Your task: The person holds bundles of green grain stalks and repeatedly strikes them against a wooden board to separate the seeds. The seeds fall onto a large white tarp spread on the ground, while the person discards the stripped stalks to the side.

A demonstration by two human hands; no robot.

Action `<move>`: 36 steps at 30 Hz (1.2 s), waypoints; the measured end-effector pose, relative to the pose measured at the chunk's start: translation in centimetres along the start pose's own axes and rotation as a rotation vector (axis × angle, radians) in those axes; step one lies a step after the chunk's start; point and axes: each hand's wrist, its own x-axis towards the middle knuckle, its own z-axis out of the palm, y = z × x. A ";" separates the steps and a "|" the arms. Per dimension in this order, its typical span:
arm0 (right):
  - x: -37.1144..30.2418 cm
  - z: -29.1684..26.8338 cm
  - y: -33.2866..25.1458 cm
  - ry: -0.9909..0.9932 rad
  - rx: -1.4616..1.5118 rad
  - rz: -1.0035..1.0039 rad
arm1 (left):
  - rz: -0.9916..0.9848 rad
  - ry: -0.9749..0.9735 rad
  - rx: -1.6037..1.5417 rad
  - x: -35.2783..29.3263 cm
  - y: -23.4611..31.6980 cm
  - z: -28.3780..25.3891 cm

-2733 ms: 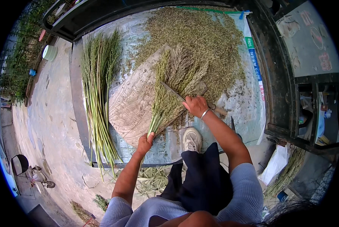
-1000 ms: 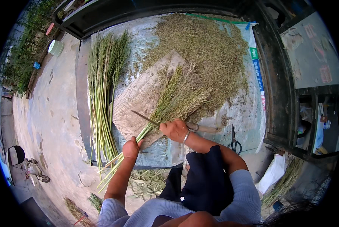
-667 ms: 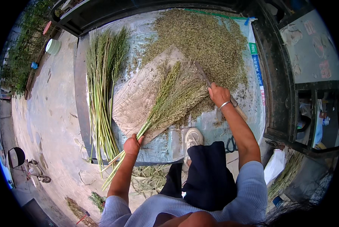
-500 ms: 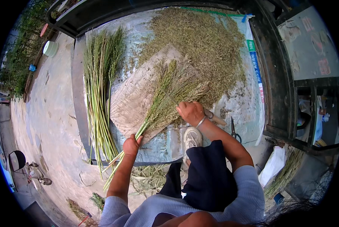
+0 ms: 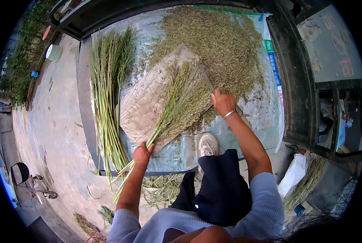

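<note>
My left hand point(image 5: 142, 154) is closed round the lower stems of a bundle of grain stalks point(image 5: 171, 105). Their seed heads fan out over a worn wooden board point(image 5: 138, 99), pointing away from me. In my right hand point(image 5: 224, 102) is a long, narrow-bladed tool point(image 5: 206, 78) with a pale wooden handle sticking out behind the fist. Its blade points up and left, just right of the seed heads, over the board's far right edge. Beyond the board lies a wide spread of loose seed point(image 5: 213, 36).
A second pile of long green stalks point(image 5: 108, 93) lies along the left of the plastic sheet point(image 5: 181, 156). My shoe point(image 5: 208, 144) rests at the sheet's near edge. A dark frame point(image 5: 288, 81) borders the right side. Cut leaves point(image 5: 158, 188) litter the ground below.
My right hand has moved right and away from me, carrying the blade off the seed heads. The left hand stays on the stems. Black scissors seen earlier are now hidden by my right arm.
</note>
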 end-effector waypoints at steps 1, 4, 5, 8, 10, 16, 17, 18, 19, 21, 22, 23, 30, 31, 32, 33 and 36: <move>-1.2 0.1 -2.4 0.063 0.134 -0.107 | 0.002 0.004 0.017 0.0 -0.2 0.1; -6.6 0.9 -10.8 0.049 0.250 -0.532 | 0.007 0.016 0.045 0.1 -0.8 0.8; -7.9 1.0 -11.9 -0.009 0.193 -0.690 | 0.007 0.014 0.042 0.1 -0.8 0.9; -8.2 5.9 -6.4 -0.010 0.249 -0.499 | -0.014 0.009 0.060 -0.2 -0.8 1.0; -6.7 5.0 -2.1 -0.042 0.137 -0.410 | -0.038 0.022 0.070 -0.5 -1.2 0.8; -1.5 -1.9 8.0 -0.074 -0.167 0.031 | -0.075 0.055 -0.019 -1.7 -2.2 1.4; -1.9 -2.7 7.2 -0.015 -0.132 -0.019 | -0.075 0.053 -0.008 -1.6 -2.2 1.4; -2.4 -3.3 5.8 0.038 -0.093 -0.075 | -0.083 0.049 0.004 -2.1 -2.2 1.5; -2.8 -3.4 2.7 0.098 0.019 -0.149 | -0.091 0.047 0.019 -2.3 -2.3 1.5; -4.9 -1.3 -4.6 0.094 0.165 -0.265 | -0.086 0.042 0.012 -2.3 -2.3 1.8; -6.3 -0.7 -8.2 0.019 0.213 -0.370 | -0.079 0.035 -0.014 -1.9 -2.1 1.9; -7.3 0.7 -12.2 0.015 0.311 -0.546 | -0.112 0.043 0.001 -2.5 -3.2 1.2; -4.5 4.3 -1.9 -0.106 0.040 -0.284 | -0.092 -0.003 -0.031 -2.1 -2.5 1.0; -3.3 3.3 1.4 -0.161 0.004 -0.195 | -0.086 -0.006 -0.027 -1.9 -2.6 1.1; -2.2 2.4 4.3 -0.138 -0.064 -0.141 | -0.076 -0.008 -0.031 -1.8 -2.7 1.4; -0.4 -0.4 4.8 -0.179 -0.136 0.015 | -0.087 -0.006 -0.025 -2.1 -3.1 1.6; 0.6 -3.5 4.6 -0.035 -0.097 -0.061 | -0.076 0.025 -0.010 -2.2 -2.5 1.5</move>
